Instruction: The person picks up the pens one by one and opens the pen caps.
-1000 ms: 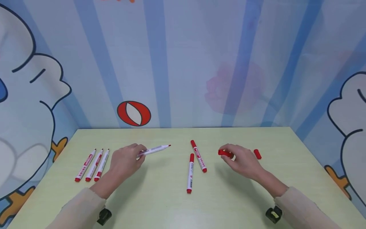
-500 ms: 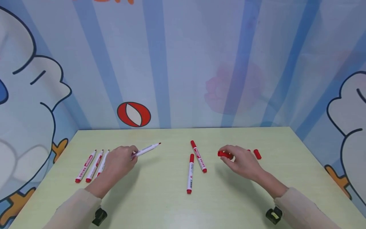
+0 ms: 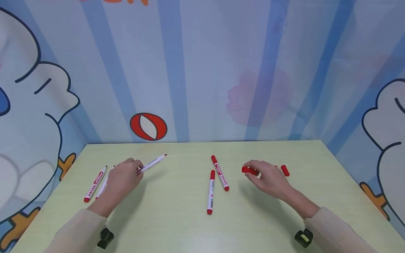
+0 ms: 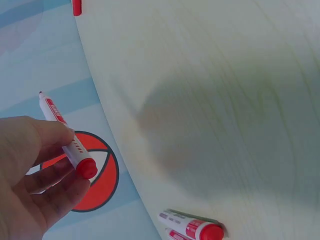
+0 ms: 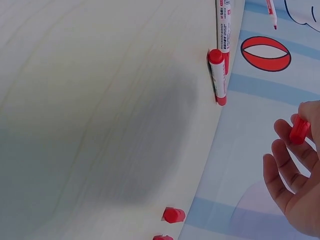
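In the head view my left hand (image 3: 124,177) pinches an uncapped whiteboard marker (image 3: 153,164) above the left part of the table. Its red tip points up and to the right. The left wrist view shows the marker's red end (image 4: 86,168) beside my fingertips. My right hand (image 3: 267,177) holds a red marker cap (image 3: 250,170) between thumb and fingers, raised over the right side. Just left of my left hand lie an uncapped marker (image 3: 95,184) and another marker (image 3: 102,188), partly covered by that hand.
Two capped red markers, one farther back (image 3: 219,173) and one nearer (image 3: 210,192), lie mid-table. Behind my right hand rests a loose red cap (image 3: 285,170); a second cap (image 5: 163,238) shows in the right wrist view. A printed backdrop (image 3: 205,70) stands along the table's rear edge.
My left hand has moved left with the uncapped marker and now covers part of the row of markers there. The right hand stays almost still with its cap.
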A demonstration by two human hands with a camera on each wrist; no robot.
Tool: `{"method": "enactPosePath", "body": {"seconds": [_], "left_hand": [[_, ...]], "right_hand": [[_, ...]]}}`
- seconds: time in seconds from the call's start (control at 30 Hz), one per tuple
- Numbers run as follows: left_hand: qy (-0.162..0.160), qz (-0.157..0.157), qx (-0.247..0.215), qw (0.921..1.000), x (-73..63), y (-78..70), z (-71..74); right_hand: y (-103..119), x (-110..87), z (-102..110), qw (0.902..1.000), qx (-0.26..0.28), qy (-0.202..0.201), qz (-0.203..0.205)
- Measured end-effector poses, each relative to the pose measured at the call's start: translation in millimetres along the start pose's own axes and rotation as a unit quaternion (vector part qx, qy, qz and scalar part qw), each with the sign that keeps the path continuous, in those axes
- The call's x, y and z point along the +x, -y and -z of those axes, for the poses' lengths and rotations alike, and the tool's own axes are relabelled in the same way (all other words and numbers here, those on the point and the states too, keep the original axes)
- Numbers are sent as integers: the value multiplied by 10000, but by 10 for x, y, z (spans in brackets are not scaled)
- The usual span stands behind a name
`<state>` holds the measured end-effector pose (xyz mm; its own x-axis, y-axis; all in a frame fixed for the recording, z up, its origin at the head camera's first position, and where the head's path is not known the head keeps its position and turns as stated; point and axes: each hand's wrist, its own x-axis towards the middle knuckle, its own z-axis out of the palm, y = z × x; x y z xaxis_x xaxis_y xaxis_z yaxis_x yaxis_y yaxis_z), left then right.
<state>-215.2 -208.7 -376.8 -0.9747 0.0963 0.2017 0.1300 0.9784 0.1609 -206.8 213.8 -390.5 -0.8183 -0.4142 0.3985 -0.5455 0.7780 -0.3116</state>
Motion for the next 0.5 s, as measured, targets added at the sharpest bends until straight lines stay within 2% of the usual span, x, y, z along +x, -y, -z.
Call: {"method": "enactPosePath", "body": {"seconds": [0.33,0.5], "left_hand": [[315,411,-159,9985,23,173,-8],[429,491,-91,9978,10,213,-26]], "right_hand": [[-11,-7,1,10000,11,8,-18],[-1,-9,10,10000,32,21,-35]]}}
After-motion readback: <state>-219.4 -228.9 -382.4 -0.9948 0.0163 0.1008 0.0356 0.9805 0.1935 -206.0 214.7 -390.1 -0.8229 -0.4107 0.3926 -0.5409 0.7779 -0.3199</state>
